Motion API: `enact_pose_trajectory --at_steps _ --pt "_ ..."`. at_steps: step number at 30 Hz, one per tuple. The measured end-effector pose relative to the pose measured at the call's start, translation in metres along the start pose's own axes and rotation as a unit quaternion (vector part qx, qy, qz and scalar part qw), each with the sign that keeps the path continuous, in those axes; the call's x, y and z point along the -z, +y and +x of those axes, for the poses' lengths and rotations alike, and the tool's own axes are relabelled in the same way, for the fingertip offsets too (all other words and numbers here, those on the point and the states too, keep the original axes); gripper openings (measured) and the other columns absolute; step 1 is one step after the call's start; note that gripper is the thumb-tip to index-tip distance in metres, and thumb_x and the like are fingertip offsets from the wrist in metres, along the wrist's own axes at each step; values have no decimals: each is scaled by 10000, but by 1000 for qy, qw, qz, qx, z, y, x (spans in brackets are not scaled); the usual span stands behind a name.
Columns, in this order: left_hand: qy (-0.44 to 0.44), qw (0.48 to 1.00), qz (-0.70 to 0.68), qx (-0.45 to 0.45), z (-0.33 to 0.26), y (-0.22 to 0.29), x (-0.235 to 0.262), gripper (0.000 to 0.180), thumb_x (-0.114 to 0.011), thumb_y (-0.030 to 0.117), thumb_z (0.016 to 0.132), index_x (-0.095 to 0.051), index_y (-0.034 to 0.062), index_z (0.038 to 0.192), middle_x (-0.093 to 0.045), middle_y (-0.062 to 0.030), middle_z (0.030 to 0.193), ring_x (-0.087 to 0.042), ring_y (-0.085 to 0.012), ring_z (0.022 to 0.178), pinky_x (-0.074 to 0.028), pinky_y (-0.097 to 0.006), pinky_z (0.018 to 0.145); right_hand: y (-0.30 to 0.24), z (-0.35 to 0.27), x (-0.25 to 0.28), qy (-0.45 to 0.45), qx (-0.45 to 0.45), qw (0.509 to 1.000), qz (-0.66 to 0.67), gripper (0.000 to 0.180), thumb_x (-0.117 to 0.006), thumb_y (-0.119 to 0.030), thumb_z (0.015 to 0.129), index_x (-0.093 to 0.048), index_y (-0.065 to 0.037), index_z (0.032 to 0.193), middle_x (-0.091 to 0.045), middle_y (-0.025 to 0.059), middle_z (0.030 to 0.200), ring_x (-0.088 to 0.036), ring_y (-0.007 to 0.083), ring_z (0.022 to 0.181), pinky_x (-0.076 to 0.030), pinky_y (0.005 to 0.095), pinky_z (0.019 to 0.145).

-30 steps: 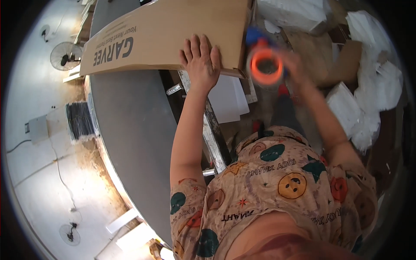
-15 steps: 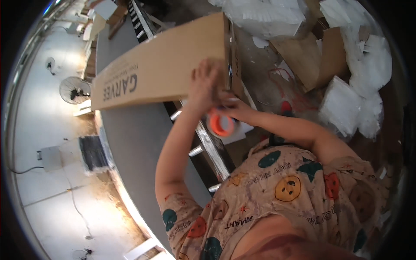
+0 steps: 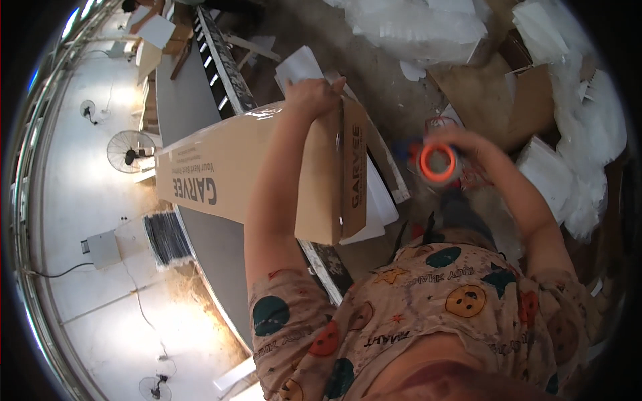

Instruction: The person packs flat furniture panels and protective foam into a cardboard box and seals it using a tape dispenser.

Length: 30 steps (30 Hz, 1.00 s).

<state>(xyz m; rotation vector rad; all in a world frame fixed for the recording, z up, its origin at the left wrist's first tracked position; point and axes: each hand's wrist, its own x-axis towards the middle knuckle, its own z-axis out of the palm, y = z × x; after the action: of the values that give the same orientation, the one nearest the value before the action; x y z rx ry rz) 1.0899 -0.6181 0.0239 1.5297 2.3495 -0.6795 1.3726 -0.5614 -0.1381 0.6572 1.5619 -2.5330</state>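
A long brown cardboard box with dark printing lies across the grey table, its end face turned to the right. Clear shiny tape shows along its far edge. My left hand grips the far top edge near the right end, fingers curled over it and partly hidden. Off to the right of the box, my right hand is closed round a tape dispenser with an orange ring. Motion blurs the dispenser and the fingers on it.
The grey conveyor-like table has a dark slotted rail along its side. White sheets stick out beside the box. White plastic-wrapped bundles and open cardboard lie on the floor at right. A person's arm shows at the far left.
My hands have parted: the left has gone to the box's far edge, the right has swung right with the tape dispenser. The box's right end has shifted nearer to me.
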Motion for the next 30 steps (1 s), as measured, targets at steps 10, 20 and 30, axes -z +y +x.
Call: enact_pose_trajectory --at_steps 10,20,30 --pt "448 875 -180 47 -39 -34 -76 266 -466 205 928 -631 4 980 -634 -151 1038 -562 -350 1023 -412 -431 928 -133 201 65 -38 -16 992 120 472 -718 -451 733 -634 -85 1018 -660 35 880 -637 103 755 -535 283 728" --pt "418 884 -195 77 -54 -23 -88 271 -454 227 928 -628 33 1002 -617 -136 1082 -527 -338 1082 -348 -425 973 -101 183 69 -317 78 916 -233 421 -676 -305 790 -654 6 1073 -653 8 844 -584 90 762 -465 278 754" --pt "444 880 -165 26 -51 -31 -75 230 -527 183 899 -639 -2 977 -640 -182 1040 -573 -345 1028 -449 -407 877 60 27 -69 179 386 868 -255 349 -395 -199 936 -601 -127 1208 -562 142 1251 -578 242 1090 -438 334 940"
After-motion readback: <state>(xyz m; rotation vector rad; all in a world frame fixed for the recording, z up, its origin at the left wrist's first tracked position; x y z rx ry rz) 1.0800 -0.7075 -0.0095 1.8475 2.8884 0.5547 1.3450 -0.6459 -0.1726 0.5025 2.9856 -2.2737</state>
